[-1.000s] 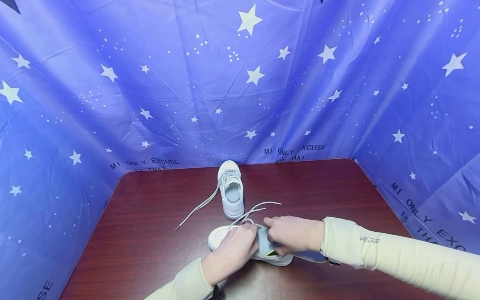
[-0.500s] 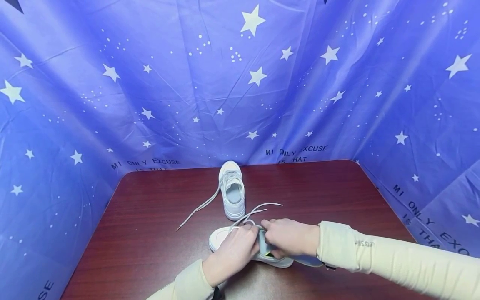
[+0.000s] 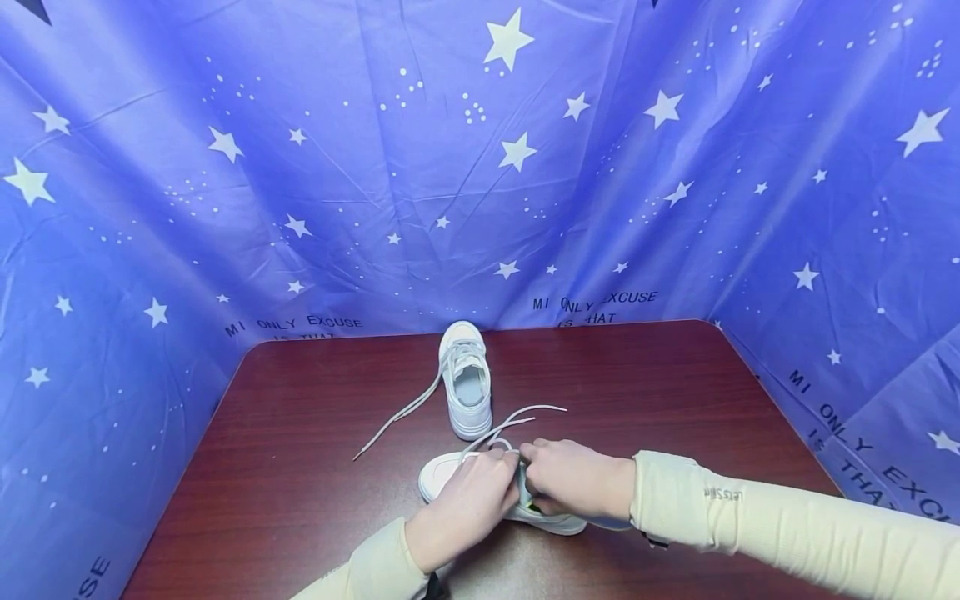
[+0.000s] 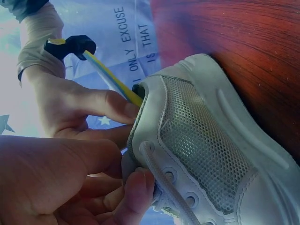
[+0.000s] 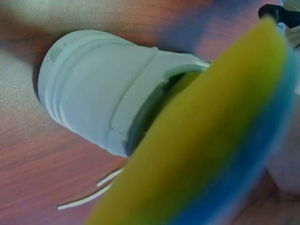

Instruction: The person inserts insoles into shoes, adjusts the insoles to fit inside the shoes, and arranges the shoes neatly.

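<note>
A white sneaker (image 3: 437,476) lies sideways on the table, toe to the left. My left hand (image 3: 467,506) pinches its tongue at the opening; in the left wrist view the thumb and fingers grip just beside the lace eyelets (image 4: 170,176). My right hand (image 3: 577,481) holds an insole at the shoe's opening. The insole (image 5: 197,136) looks yellow underneath with a blue edge, and its front part is inside the shoe. In the left wrist view its rear end sticks out past the right hand (image 4: 79,105). The insole's front tip is hidden inside.
Behind stands a second white sneaker (image 3: 470,419), toe toward the curtain, with a grey insole inside and its lace (image 3: 397,414) trailing left. The near shoe's laces (image 3: 525,414) spread toward the right. A starry blue curtain (image 3: 442,167) surrounds the dark red table (image 3: 300,450).
My right hand has moved slightly left toward the left hand, and the insole has slid further into the shoe. The left hand keeps its place on the tongue. The view has shifted slightly.
</note>
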